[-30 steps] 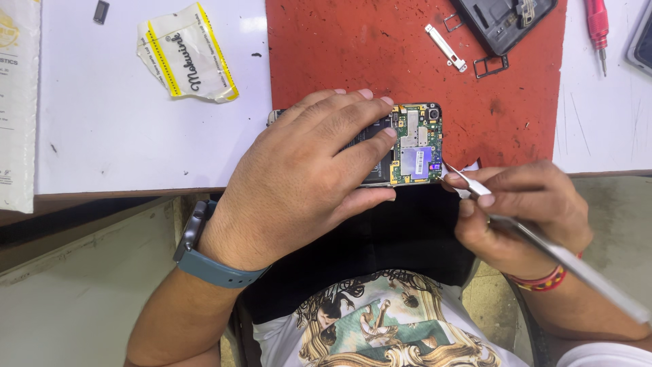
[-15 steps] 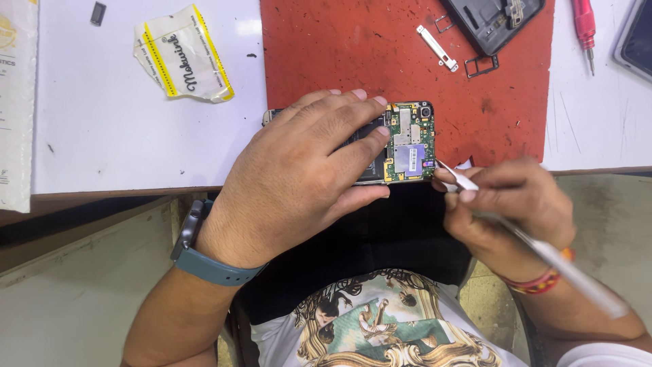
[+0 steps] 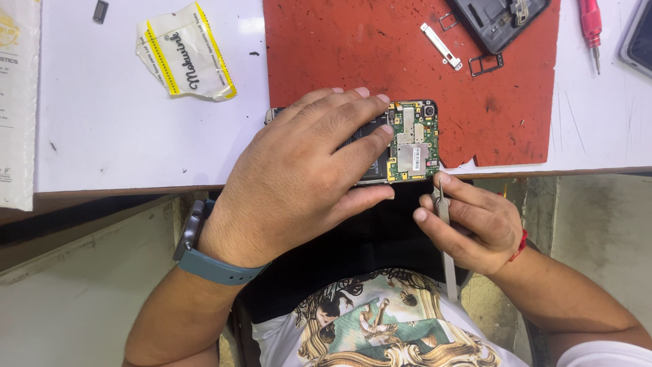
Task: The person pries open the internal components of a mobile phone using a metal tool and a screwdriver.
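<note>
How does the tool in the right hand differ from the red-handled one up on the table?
The tweezers are thin bare metal, gripped in the right hand below the table edge, tip toward the opened phone. The screwdriver has a thick red handle and lies untouched on the white table. Both are slim hand tools.

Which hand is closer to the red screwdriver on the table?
The right hand. It sits below the table edge holding tweezers, lower left of the red screwdriver. The left hand lies over the opened phone, farther left.
</note>
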